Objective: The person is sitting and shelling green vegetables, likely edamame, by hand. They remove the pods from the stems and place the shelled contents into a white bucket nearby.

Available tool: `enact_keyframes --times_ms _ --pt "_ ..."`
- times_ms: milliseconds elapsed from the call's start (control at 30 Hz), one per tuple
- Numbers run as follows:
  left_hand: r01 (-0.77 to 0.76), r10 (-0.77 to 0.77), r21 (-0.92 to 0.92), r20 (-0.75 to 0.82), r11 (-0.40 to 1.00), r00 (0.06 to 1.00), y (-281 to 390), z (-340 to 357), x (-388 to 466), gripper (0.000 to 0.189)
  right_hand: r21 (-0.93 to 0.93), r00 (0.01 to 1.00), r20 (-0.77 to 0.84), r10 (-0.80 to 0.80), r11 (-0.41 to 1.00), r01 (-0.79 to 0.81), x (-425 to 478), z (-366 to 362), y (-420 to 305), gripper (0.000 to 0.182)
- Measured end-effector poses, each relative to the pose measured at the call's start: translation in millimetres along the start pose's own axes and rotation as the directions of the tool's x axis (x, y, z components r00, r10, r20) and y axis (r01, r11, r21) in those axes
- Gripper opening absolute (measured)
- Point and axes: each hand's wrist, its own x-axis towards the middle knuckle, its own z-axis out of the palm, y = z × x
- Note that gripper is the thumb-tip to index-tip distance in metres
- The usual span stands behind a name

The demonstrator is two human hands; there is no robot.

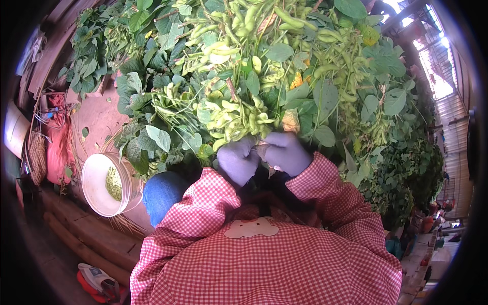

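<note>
My left hand, in a pale purple glove, is curled with its fingertips at the lower end of a bunch of soybean pods. Whatever lies inside that curl is hidden. Close beside it, my right hand, gloved alike, has its fingers closed around a small brownish piece, perhaps a stem end. The plump green pods fan out just beyond both hands. Past them rises a large heap of leafy soybean plants, with pods and a few yellowed leaves showing.
A white plastic bucket with green contents at its bottom stands on the left, beside my denim-covered knee. Further left hangs a red plastic bag. Wooden beams and a red-and-white cap lie at lower left.
</note>
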Motion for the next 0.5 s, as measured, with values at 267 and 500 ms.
enact_keyframes --times_ms 267,500 --pt "0.173 -0.168 -0.108 0.053 0.979 0.984 8.0 -7.9 0.5 0.021 -0.203 0.995 0.014 -0.1 0.974 0.1 0.8 -0.6 4.0 0.008" --pt "0.513 -0.519 -0.622 0.194 0.591 0.833 8.3 -12.9 5.5 0.018 -0.271 0.983 0.038 -0.178 0.945 0.182 2.8 -0.7 4.3 0.009"
